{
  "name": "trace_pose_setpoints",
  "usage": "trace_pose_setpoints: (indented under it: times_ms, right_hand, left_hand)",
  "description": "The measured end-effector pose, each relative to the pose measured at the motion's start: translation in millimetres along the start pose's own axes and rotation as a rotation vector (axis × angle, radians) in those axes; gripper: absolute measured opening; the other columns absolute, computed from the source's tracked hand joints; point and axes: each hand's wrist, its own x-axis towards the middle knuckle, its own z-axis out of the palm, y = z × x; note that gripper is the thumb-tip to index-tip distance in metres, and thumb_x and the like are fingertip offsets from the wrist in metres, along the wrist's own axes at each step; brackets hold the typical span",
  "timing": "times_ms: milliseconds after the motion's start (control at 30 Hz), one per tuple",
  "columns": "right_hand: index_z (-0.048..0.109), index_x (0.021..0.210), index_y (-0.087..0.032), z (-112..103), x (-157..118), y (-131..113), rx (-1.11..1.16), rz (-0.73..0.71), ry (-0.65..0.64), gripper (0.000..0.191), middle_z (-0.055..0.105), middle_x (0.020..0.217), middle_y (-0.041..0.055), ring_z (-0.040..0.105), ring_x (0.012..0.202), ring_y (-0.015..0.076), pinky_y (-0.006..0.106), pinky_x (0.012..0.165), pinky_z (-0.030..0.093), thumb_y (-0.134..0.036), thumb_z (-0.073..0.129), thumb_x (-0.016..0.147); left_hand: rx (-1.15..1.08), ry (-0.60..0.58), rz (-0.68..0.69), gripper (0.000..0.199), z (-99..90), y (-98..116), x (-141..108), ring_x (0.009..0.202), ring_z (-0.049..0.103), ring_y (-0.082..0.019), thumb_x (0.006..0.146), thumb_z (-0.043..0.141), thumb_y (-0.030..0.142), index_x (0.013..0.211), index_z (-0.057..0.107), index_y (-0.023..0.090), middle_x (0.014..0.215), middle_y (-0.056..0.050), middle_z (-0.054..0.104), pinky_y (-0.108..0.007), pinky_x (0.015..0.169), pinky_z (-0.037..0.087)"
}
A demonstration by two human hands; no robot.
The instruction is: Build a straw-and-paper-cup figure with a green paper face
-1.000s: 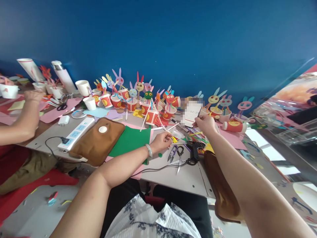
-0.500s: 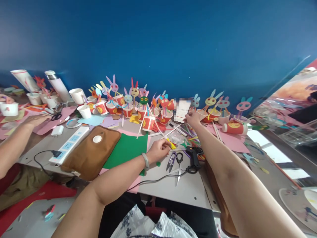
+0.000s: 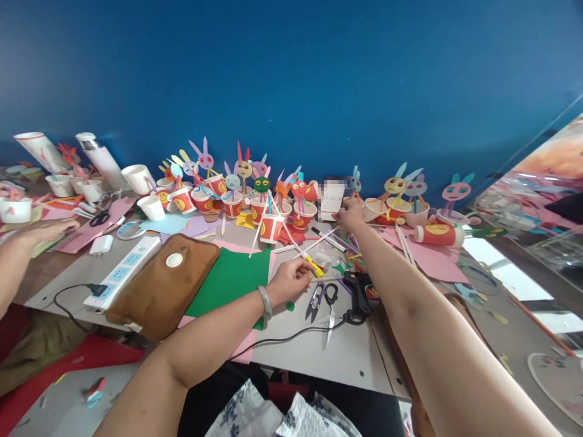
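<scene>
My left hand [image 3: 290, 281], with a bangle at the wrist, hovers above the table beside a yellow-ended tool [image 3: 313, 267]. Its fingers are curled together; whatever they may pinch is too small to make out. Farther forward, my right hand [image 3: 351, 212] has its fingers closed at the lower right edge of a phone [image 3: 333, 199] that stands upright showing digits on a white screen. Under the left wrist lies a green sheet [image 3: 237, 276]. Purple-handled snips [image 3: 314, 301], scissors [image 3: 330, 309] and a black glue gun [image 3: 358, 294] lie between my forearms.
Red and white paper cups [image 3: 232, 204] with paper rabbit heads line the blue wall. A brown pouch [image 3: 168, 285] and a power strip [image 3: 125, 270] lie left. Another person's hand [image 3: 50, 229] is at far left. A black cord [image 3: 291, 331] crosses the front.
The phone has gone from tilted to more upright, with my right hand still at its edge. My left hand has barely moved. The other person's hand has shifted left, and the whole view has turned slightly.
</scene>
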Motion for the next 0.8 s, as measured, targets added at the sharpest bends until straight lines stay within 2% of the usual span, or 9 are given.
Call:
trace_pose_setpoints:
  times_ms: [200,333,533,667,800]
  right_hand:
    - [0.069,0.079,-0.013,-3.5,-10.0,-4.8,-0.117,0.041,-0.02,0.015,0.072,0.071,0.009,0.07,0.082,0.0231,0.034,0.081,0.056,-0.014,0.06,0.067]
    - [0.068,0.076,-0.014,-7.4,-20.1,-10.8,-0.167,0.044,-0.051,0.013,0.07,0.069,0.0067,0.069,0.08,0.0224,0.035,0.081,0.056,-0.013,0.063,0.064]
    - [0.065,0.064,-0.017,-20.9,-42.2,-32.4,-0.213,0.018,-0.043,0.007,0.068,0.064,0.0065,0.068,0.085,0.0263,0.037,0.084,0.055,-0.012,0.065,0.06]
    - [0.068,0.076,-0.016,-27.5,-74.9,-48.7,-0.17,-0.014,-0.022,0.01,0.071,0.071,0.0087,0.069,0.083,0.0259,0.035,0.079,0.056,-0.018,0.065,0.067]
    - [0.066,0.081,-0.018,-29.5,-132.7,-68.4,-0.058,-0.051,-0.049,0.015,0.073,0.075,0.007,0.069,0.074,0.0202,0.029,0.068,0.055,-0.028,0.054,0.08]
  left_hand:
    - [-0.004,0.01,-0.012,0.013,-0.1,3.3,-1.1,0.054,0.064,-0.009,0.078,0.064,0.011,0.091,0.063,0.014,0.066,0.003,0.063,-0.019,0.053,0.051]
    - [0.007,0.0,-0.004,0.016,-0.8,2.9,-1.4,0.055,0.064,-0.01,0.077,0.064,0.009,0.092,0.063,0.014,0.064,0.003,0.063,-0.019,0.055,0.051]
    - [0.042,-0.021,0.066,0.014,-2.4,-0.2,-0.7,0.056,0.063,-0.01,0.078,0.063,0.01,0.092,0.064,0.013,0.065,0.002,0.064,-0.02,0.056,0.05]
    - [0.031,-0.009,0.085,0.012,-5.1,-2.7,1.7,0.056,0.062,-0.008,0.078,0.064,0.012,0.09,0.064,0.013,0.074,0.0,0.067,-0.02,0.055,0.049]
    - [0.041,0.041,0.183,0.013,-12.7,3.1,3.8,0.059,0.061,-0.009,0.081,0.067,0.019,0.093,0.064,0.014,0.074,0.0,0.066,-0.021,0.058,0.05]
